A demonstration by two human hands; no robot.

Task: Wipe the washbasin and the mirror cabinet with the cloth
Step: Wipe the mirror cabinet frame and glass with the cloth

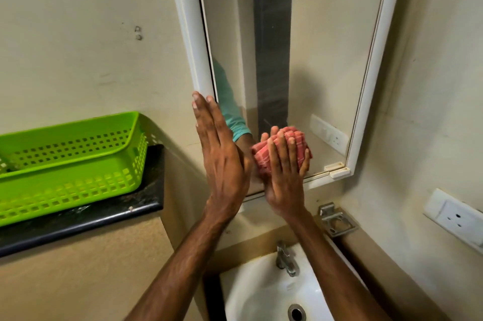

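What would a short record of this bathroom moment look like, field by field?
Left hand: flat, fingers straight, at the lower left edge of the mirror cabinet
Right hand: holds the bunched red cloth against the lower mirror glass
Washbasin: white, tap at the back, no hand on it
Nearby: green basket on a dark ledge; wall socket
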